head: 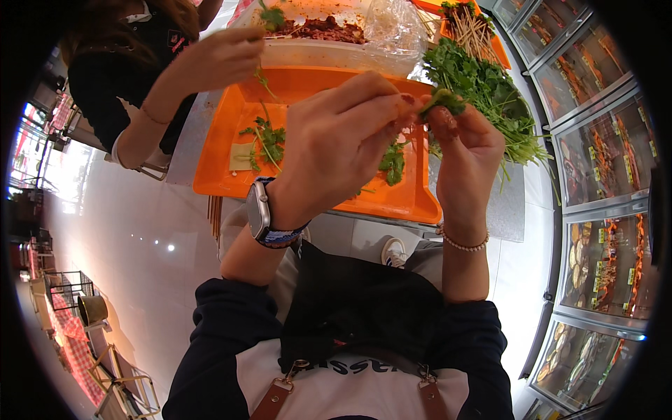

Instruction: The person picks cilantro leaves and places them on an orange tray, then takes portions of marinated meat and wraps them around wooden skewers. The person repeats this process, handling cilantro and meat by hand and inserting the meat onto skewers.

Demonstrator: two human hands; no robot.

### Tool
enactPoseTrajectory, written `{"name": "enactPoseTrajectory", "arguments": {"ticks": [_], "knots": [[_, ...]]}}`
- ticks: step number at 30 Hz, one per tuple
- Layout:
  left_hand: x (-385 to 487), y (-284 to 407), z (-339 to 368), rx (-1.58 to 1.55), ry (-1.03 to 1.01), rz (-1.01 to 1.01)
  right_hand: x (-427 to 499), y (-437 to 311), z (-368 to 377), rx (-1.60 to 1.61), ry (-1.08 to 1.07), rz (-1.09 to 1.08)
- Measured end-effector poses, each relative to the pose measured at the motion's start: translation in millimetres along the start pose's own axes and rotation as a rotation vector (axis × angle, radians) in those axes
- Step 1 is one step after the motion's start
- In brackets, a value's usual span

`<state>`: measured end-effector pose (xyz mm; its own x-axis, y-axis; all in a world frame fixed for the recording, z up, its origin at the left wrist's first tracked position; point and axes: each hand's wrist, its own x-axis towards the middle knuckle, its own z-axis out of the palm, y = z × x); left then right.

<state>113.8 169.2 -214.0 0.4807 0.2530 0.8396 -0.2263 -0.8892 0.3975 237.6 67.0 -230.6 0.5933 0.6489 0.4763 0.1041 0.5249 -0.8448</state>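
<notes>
In front of me, above an orange plastic tray, a small folded bundle of cilantro is held between both hands. My right hand pinches it between thumb and fingers. From the other side, the fingertips of my left hand close on its near end; what exactly they pinch is partly hidden. Reddish sauce stains my fingertips. Loose cilantro sprigs lie in the tray beside a pale yellow square sheet, perhaps tofu skin. More cilantro shows behind my left hand.
A large cilantro heap lies right of the tray, below bamboo skewers. Behind stands a translucent tub with dark red sauced food and crumpled plastic film. At left, a co-worker's hand holds cilantro. Glass-door display coolers line the right.
</notes>
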Motion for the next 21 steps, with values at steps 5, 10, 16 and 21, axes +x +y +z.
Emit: {"name": "enactPoseTrajectory", "arguments": {"ticks": [5, 10, 16, 21], "knots": [[1.0, -1.8, -0.2, 0.039, 0.073, -0.049, -1.4, -0.8, 0.3, -0.065, -0.058, -0.017], [1.7, -4.5, 1.3, -0.034, 0.121, -0.027, 0.6, -1.1, -1.3, -0.176, -0.073, -0.019], [-0.8, -3.6, 1.0, -0.069, 0.042, -0.099, -0.2, -2.0, -0.5, -0.178, -0.087, -0.058], [1.3, -4.2, 2.0, -0.156, -0.017, -0.113, -1.0, -5.9, -0.2, -0.144, -0.065, 0.002]]}}
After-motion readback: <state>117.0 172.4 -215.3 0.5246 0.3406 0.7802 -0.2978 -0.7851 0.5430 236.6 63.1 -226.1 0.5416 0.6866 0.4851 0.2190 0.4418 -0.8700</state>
